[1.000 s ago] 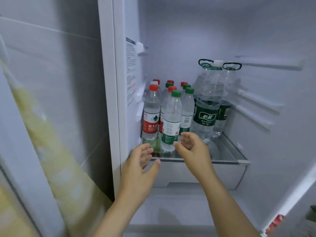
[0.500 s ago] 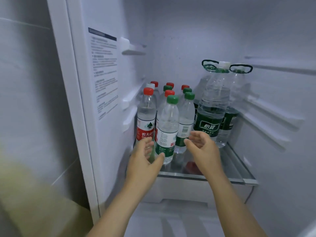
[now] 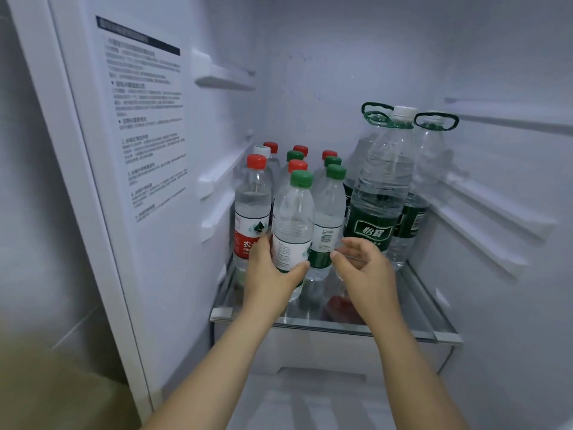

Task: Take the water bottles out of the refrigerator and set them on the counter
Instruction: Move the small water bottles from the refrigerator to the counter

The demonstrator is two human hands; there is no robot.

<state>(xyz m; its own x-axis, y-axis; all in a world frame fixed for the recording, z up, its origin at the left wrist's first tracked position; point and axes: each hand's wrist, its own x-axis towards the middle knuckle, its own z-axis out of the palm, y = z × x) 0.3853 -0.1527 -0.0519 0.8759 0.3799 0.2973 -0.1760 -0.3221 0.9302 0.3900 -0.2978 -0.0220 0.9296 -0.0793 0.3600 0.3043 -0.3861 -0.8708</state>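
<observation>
My left hand (image 3: 273,276) grips the front green-capped bottle (image 3: 293,221) low on its label, with the thumb on one side and the fingers on the other. This bottle stands upright on the glass shelf (image 3: 341,326) of the refrigerator (image 3: 310,72). Just left of it stands a red-capped bottle (image 3: 251,209), just right of it a second green-capped bottle (image 3: 327,225), and behind it more small bottles (image 3: 299,150). My right hand (image 3: 364,268) is to the right of the gripped bottle, fingers loosely bent and holding nothing, in front of a large bottle (image 3: 379,197) with a dark green label.
</observation>
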